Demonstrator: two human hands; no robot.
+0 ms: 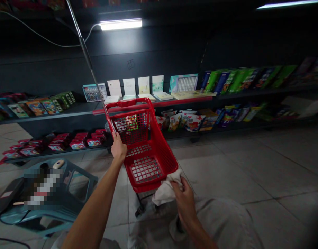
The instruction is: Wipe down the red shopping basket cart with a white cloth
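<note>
A small red shopping cart (167, 152) with a grid-patterned basket stands in front of me, its handle on the far side. My left hand (119, 148) is closed at the cart's left rim, where the lower part of a thin metal pole (85, 52) also comes down. Whether its fingers wrap the pole as well, I cannot tell. Between the fingers of my right hand (185, 197) is a crumpled white cloth (165, 192), which touches the cart's near right corner. The visible basket holds nothing.
Beyond the cart run dark shelves with boxes (51, 105), upright cards (129, 86), green and blue packs (236, 80) and snack bags (193, 121). A blue-grey plastic stool (78, 207) with items on it stands at left. A lit tube lamp (121, 24) hangs above.
</note>
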